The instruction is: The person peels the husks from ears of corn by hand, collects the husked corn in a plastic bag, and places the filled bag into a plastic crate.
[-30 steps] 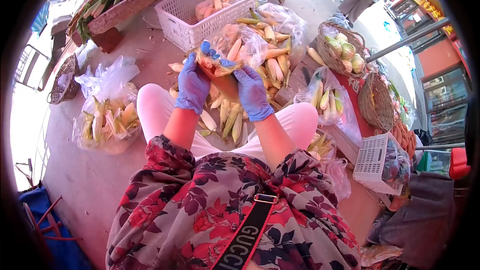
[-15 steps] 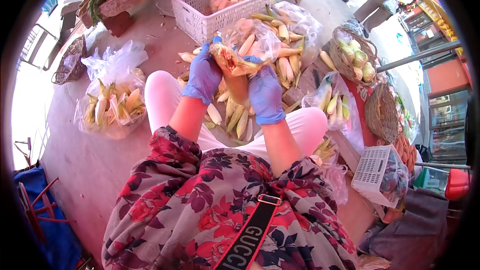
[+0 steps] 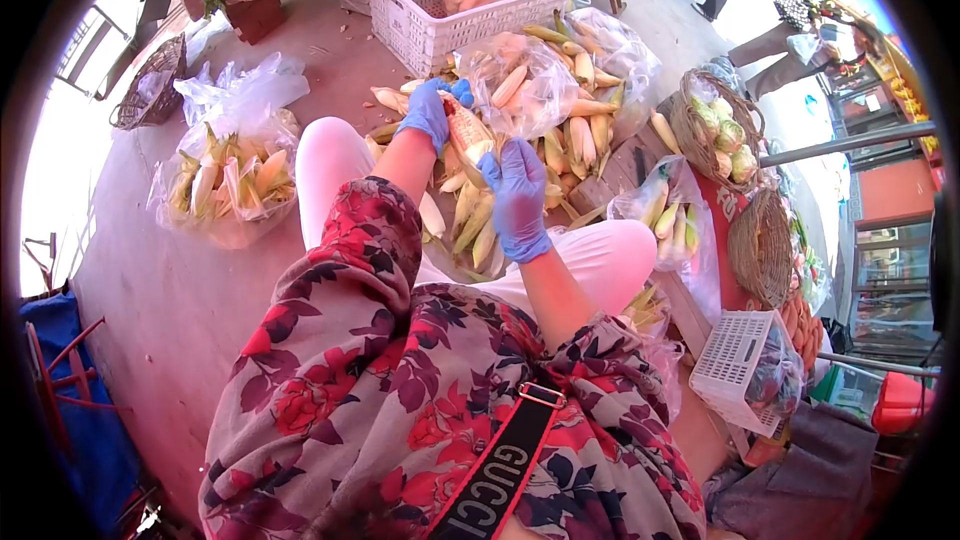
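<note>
Both my hands wear blue gloves and grip one ear of corn [image 3: 466,130], its kernels bare along the side facing me. My left hand [image 3: 427,116] is closed around its upper left end. At the lower right end, my right hand [image 3: 520,195] has its fingers pinched on the base of the same ear. Several ears in husks [image 3: 474,220] lie in a heap just below and beyond my hands. A clear plastic bag [image 3: 525,85] with peeled ears inside rests right beyond them.
A white plastic crate [image 3: 405,20] holding bagged corn stands ahead. To the left sits a bag of husks [image 3: 225,185]. On the right are a basket of cabbages [image 3: 720,125], a bag of corn [image 3: 672,210] and a smaller white crate [image 3: 735,360]. People walk at the upper right.
The ear has turned from husk-covered to showing bare kernels. My left hand has moved slightly up and right, and my right hand has come down a little. The view has shifted slightly.
</note>
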The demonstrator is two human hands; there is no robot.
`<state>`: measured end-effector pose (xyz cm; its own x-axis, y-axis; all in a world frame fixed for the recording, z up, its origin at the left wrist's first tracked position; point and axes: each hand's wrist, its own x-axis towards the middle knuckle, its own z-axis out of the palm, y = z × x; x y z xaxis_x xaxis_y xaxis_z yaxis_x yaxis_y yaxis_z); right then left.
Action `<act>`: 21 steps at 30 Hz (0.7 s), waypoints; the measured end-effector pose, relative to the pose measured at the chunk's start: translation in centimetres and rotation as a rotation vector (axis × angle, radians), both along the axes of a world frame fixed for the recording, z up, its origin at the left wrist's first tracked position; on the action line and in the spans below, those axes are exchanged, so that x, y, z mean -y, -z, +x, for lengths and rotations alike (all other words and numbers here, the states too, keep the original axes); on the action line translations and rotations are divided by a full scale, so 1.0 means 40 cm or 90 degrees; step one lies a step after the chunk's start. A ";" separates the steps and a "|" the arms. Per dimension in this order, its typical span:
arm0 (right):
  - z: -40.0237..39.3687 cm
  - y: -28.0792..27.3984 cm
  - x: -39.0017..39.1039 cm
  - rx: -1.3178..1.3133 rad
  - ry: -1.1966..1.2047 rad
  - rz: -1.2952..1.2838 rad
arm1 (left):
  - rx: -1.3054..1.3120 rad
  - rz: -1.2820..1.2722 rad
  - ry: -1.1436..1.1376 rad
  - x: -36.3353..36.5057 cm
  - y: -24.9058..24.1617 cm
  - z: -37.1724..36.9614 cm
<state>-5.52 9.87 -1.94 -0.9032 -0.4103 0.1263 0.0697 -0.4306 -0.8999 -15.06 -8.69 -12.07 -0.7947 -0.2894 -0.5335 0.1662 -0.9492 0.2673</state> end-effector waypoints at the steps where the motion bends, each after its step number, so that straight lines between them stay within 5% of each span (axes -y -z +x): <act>1: 0.010 -0.013 -0.006 0.007 0.009 0.012 | 0.021 -0.009 0.014 0.010 -0.002 -0.011; 6: 0.056 -0.073 -0.077 -0.087 0.024 0.065 | -0.019 -0.040 0.076 0.000 -0.043 -0.043; 9: 0.083 -0.088 -0.116 -0.085 0.057 0.098 | 0.058 -0.031 0.008 0.032 -0.081 -0.051; 15: 0.027 -0.064 -0.102 -0.093 0.084 0.188 | -0.056 -0.056 -0.018 0.050 -0.101 -0.045; 16: -0.004 -0.058 -0.114 -0.147 0.063 0.365 | -0.138 -0.064 -0.012 0.055 -0.117 -0.037; 19: -0.084 0.017 -0.048 -0.479 0.255 0.442 | -0.172 -0.215 -0.057 -0.029 -0.235 0.011; 21: -0.092 0.007 -0.008 -0.382 0.214 0.427 | -0.221 -0.145 -0.067 -0.066 -0.240 0.033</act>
<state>-9.20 10.18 -2.21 -0.8480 -0.2962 0.4394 -0.5161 0.2734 -0.8117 -13.74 -6.05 -2.48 -0.8758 -0.4577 -0.1530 0.3755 -0.8455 0.3795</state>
